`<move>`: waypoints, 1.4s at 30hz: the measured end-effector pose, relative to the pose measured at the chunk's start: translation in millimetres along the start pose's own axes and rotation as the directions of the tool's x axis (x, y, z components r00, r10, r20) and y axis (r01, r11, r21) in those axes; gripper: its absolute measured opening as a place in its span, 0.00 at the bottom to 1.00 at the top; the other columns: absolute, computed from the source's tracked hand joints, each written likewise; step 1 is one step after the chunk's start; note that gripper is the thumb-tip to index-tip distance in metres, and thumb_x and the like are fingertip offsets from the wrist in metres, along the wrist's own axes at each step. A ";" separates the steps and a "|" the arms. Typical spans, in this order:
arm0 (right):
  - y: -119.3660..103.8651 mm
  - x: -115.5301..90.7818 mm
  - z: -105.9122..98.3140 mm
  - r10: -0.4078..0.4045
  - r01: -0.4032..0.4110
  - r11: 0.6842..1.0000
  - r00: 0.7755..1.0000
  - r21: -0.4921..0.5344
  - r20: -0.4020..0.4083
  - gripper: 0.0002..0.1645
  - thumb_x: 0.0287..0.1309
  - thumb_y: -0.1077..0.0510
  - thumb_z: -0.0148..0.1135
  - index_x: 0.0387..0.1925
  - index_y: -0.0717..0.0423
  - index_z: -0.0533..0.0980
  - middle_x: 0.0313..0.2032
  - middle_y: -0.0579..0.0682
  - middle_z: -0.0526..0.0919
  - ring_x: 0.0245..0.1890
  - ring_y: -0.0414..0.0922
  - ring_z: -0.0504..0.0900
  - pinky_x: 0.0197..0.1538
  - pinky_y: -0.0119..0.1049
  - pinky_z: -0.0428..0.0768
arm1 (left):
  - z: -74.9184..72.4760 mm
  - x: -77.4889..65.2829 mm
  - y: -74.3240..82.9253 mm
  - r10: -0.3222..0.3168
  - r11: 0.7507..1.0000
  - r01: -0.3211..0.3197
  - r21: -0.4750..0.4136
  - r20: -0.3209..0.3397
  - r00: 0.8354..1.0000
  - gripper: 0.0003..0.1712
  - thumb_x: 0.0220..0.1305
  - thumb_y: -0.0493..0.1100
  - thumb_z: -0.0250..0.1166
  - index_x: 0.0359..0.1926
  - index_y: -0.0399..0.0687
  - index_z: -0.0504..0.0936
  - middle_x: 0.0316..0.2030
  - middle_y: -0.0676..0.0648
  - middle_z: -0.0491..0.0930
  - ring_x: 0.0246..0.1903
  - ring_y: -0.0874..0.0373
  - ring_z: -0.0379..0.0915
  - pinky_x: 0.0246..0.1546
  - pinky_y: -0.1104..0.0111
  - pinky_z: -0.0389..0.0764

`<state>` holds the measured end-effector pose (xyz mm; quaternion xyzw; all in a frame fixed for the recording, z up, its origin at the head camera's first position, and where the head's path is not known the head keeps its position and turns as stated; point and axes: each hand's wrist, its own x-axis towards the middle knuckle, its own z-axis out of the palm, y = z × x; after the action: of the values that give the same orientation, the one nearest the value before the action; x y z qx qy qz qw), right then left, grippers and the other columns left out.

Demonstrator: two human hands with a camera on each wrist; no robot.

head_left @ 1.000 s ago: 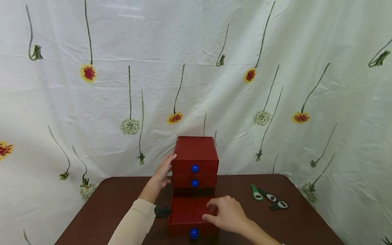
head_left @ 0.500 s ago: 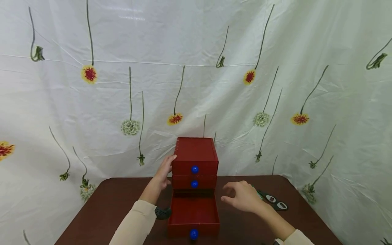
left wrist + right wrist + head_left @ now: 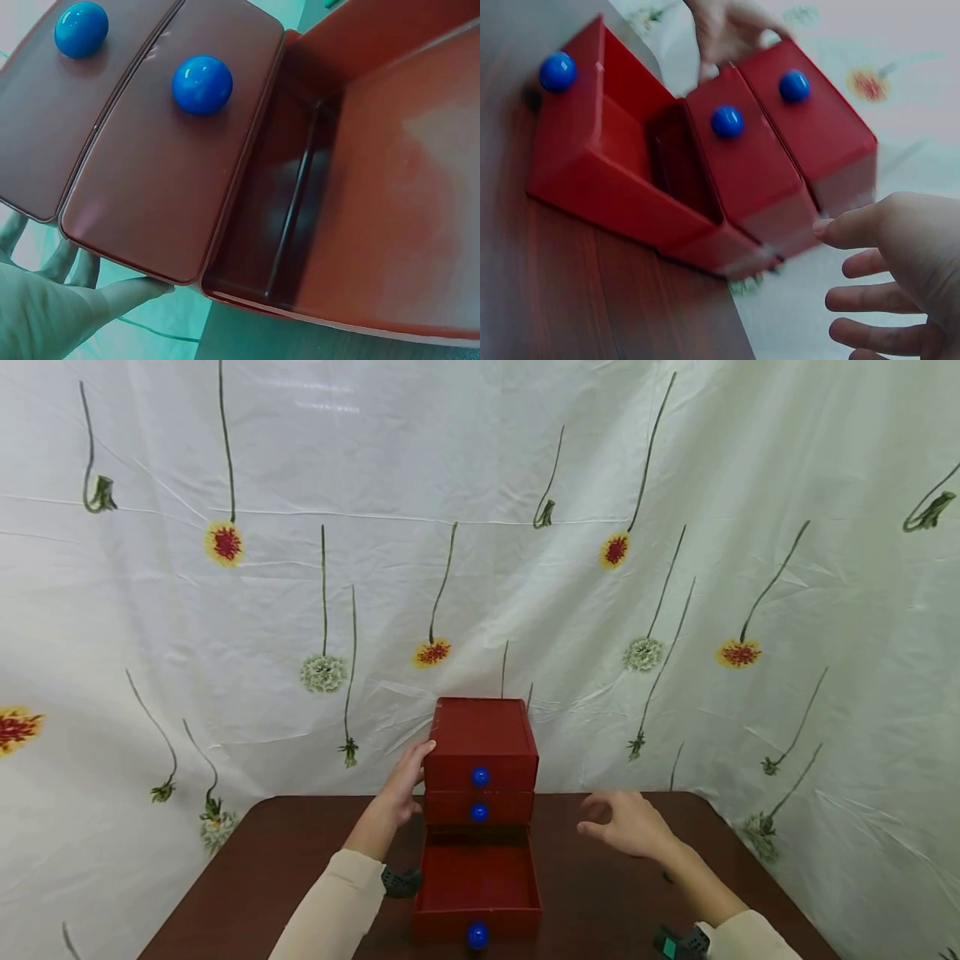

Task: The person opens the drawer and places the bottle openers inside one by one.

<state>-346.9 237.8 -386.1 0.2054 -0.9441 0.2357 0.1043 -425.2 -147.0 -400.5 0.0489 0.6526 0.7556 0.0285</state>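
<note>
A small red drawer cabinet (image 3: pixel 483 727) with blue round knobs stands on the table. Its bottom drawer (image 3: pixel 513 923) is pulled out, and its floor is bare. The upper two drawers (image 3: pixel 150 157) are closed. My left hand (image 3: pixel 397 789) rests against the cabinet's left side, fingers extended along the wall and thumb near the lower edge. To the right of the cabinet, my right hand (image 3: pixel 630 824) is in the air with loosely bent fingers, holding nothing. In the right wrist view, the fingers of my right hand (image 3: pixel 922 262) are spread apart beside the cabinet.
The dark brown table (image 3: pixel 315 860) has rounded back corners. A white cloth with printed flowers (image 3: pixel 480 568) hangs behind it. A small dark bit of an object (image 3: pixel 667 877) shows under my right forearm; the bottle openers there are otherwise hidden.
My right hand has moved from above the open drawer rightwards, now covering the bottle openers on the table. My left hand has stayed against the cabinet, and the drawer has not moved.
</note>
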 end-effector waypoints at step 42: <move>173.5 -70.3 25.4 0.403 -0.414 0.896 0.910 0.159 0.099 0.54 0.58 0.42 0.76 0.67 0.80 0.65 0.65 0.80 0.66 0.63 0.78 0.65 0.55 0.67 0.73 | -2.9 3.1 -0.8 -0.020 0.999 0.020 -0.032 -0.011 1.000 0.38 0.74 0.62 0.57 0.76 0.51 0.59 0.76 0.38 0.56 0.76 0.35 0.46 0.55 0.19 0.53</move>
<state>-362.4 388.8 -498.5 0.0184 -0.9444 0.3284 0.0037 -428.7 -149.4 -401.6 0.0374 0.6410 0.7659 0.0330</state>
